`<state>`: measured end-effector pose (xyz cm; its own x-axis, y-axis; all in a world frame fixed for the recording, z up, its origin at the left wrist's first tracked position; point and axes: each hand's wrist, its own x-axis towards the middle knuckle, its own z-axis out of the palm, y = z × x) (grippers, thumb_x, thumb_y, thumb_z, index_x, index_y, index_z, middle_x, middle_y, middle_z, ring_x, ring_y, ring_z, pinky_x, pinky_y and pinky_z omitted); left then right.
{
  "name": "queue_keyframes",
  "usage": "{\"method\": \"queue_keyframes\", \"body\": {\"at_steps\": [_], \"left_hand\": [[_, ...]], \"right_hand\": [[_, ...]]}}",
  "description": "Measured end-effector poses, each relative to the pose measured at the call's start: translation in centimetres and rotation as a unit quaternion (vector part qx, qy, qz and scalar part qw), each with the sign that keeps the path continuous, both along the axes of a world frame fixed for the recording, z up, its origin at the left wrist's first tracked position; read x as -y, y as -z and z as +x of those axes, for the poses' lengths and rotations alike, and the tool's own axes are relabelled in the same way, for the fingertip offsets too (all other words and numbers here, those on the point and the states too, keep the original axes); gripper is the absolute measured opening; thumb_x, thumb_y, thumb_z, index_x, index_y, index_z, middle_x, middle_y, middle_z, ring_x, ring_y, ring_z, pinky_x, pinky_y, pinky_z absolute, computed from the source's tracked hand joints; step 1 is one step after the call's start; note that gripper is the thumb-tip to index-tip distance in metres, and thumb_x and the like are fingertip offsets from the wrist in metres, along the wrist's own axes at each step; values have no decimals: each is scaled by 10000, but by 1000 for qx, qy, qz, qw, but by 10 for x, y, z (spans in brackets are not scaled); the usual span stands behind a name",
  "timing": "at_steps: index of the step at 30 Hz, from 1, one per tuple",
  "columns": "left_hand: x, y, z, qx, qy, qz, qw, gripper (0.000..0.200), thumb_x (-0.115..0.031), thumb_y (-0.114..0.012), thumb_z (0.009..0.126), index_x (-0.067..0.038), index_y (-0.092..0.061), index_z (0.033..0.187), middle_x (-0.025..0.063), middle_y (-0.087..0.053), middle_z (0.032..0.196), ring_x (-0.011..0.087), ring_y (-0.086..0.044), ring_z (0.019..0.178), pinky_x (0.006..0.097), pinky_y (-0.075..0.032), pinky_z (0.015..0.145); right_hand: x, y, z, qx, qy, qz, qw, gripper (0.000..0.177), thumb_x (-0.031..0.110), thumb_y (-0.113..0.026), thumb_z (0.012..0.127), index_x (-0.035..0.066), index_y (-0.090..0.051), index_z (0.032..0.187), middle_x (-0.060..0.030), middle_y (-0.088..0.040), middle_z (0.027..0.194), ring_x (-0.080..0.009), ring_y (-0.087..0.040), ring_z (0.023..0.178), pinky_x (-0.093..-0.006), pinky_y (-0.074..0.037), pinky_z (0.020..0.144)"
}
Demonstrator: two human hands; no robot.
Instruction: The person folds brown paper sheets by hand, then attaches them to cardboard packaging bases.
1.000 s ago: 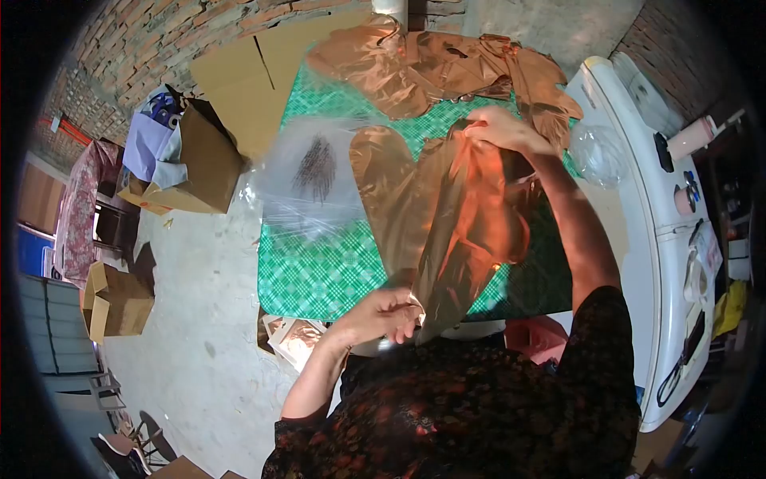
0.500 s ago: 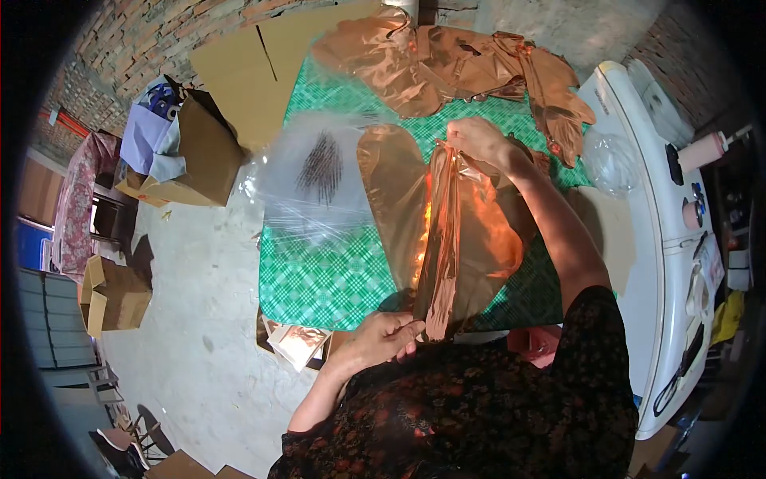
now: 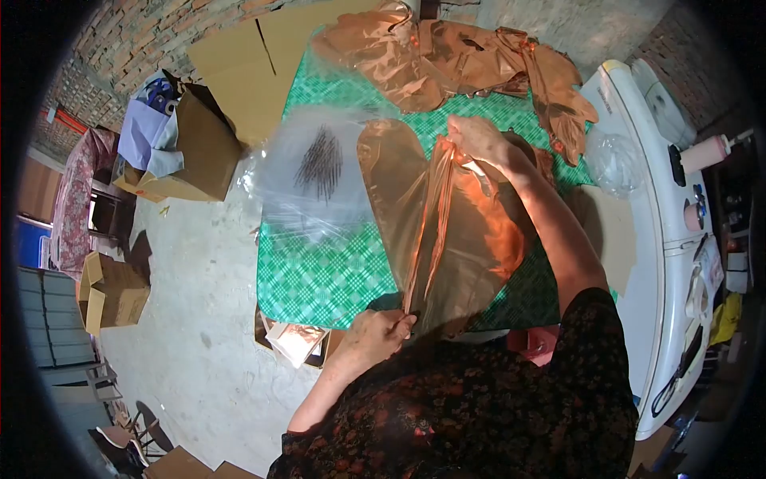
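Note:
A flat copper-coloured foil balloon (image 3: 392, 180) lies over the near middle of the green checked tablecloth (image 3: 319, 279). Gathered folds run down its middle between my hands. My left hand (image 3: 373, 335) pinches the lower end of these folds at the table's near edge. Higher up, my right hand (image 3: 479, 142) is closed on the top of the folds. A rounded lobe spreads out to the left, and a shiny wider part lies under my right forearm. Left of the balloon is a stack of clear plastic bags (image 3: 299, 180) with a dark printed patch.
More crumpled copper foil (image 3: 471, 64) lies along the table's far side. A white fridge (image 3: 630, 231) lying on its side borders the right, with a clear plastic bag (image 3: 613, 165) on it. Cardboard boxes (image 3: 199, 152) stand on the floor to the left. A box with foil sheets (image 3: 295, 342) sits below the table edge.
My left hand has shifted slightly up and left along the lower end. The folds now slant to the left and look narrower and tauter. My right hand has barely moved.

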<state>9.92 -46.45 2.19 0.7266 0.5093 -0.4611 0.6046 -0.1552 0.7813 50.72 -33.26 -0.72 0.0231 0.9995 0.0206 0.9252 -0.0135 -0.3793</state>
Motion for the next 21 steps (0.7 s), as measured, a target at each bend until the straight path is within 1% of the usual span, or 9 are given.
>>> {"method": "queue_keyframes", "body": {"at_steps": [4, 5, 7, 10, 13, 16, 19, 20, 21], "left_hand": [[-3, -3, -6, 44, 7, 110, 993, 401, -341, -659, 1064, 2, -751, 877, 125, -684, 623, 261, -665, 540, 411, -528, 584], [-6, -2, -8, -4, 11, 196, 980, 364, -342, -690, 1036, -10, -748, 897, 137, -670, 605, 338, -668, 549, 439, -537, 617], [-18, -13, -5, 11, -36, 250, 967, 308, -332, -704, 1017, -26, -743, 1009, 160, -736, 759, 348, -716, 663, 444, -562, 667], [-33, -16, 17, 81, -52, 358, 929, 360, -329, -712, 1000, -48, -705, 1225, 214, -749, 1113, 367, -741, 1014, 456, -583, 883], [-42, -14, 58, 176, 48, 435, 882, 577, -355, -728, 980, -72, -586, 1463, 223, -563, 1502, 389, -543, 1404, 492, -451, 1158], [-38, 18, 92, 181, 113, 432, 876, 741, -438, -690, 987, -93, -448, 1598, 200, -384, 1661, 383, -296, 1582, 531, -249, 1290], [-35, 40, 108, 147, 137, 453, 868, 792, -519, -624, 1006, -116, -380, 1642, 188, -282, 1717, 366, -210, 1614, 542, -178, 1309], [-36, 50, 109, 126, 147, 457, 868, 779, -586, -531, 1034, -132, -374, 1647, 187, -266, 1724, 376, -190, 1617, 561, -154, 1308], [-36, 55, 110, 111, 151, 469, 863, 779, -597, -517, 1036, -136, -375, 1648, 186, -268, 1724, 377, -192, 1616, 565, -153, 1307]], "right_hand": [[-7, -2, -4, 43, 22, -41, 998, 238, 260, -566, 997, 32, -622, 1036, -221, -724, 1000, -447, -690, 940, -541, -535, 812], [-9, -1, -3, 52, 25, -48, 997, 243, 261, -557, 1000, 31, -623, 1042, -223, -728, 1015, -450, -693, 948, -543, -536, 817], [-8, -4, -5, 36, 26, -58, 997, 239, 270, -545, 1008, 44, -615, 1048, -206, -716, 995, -440, -678, 958, -536, -524, 829], [-6, -3, -4, 32, 29, -45, 998, 217, 267, -568, 1003, 58, -609, 1042, -186, -705, 965, -419, -672, 943, -515, -514, 812], [-8, 9, 0, 35, 26, -12, 999, 195, 257, -594, 996, 63, -601, 1014, -171, -697, 919, -402, -676, 892, -492, -506, 765], [-11, 15, 5, 48, 14, -6, 999, 184, 249, -591, 999, 66, -603, 1013, -169, -697, 912, -404, -676, 885, -496, -511, 764], [-12, 15, 4, 36, 23, -26, 999, 192, 257, -590, 995, 68, -608, 1025, -168, -707, 924, -411, -681, 894, -509, -516, 774], [-11, 15, 4, 29, 20, -24, 999, 209, 270, -590, 991, 68, -610, 1039, -170, -715, 938, -417, -686, 907, -518, -517, 786], [-11, 15, 5, 22, 16, -22, 999, 226, 284, -589, 987, 68, -611, 1052, -171, -724, 952, -423, -691, 919, -528, -518, 798]]}}
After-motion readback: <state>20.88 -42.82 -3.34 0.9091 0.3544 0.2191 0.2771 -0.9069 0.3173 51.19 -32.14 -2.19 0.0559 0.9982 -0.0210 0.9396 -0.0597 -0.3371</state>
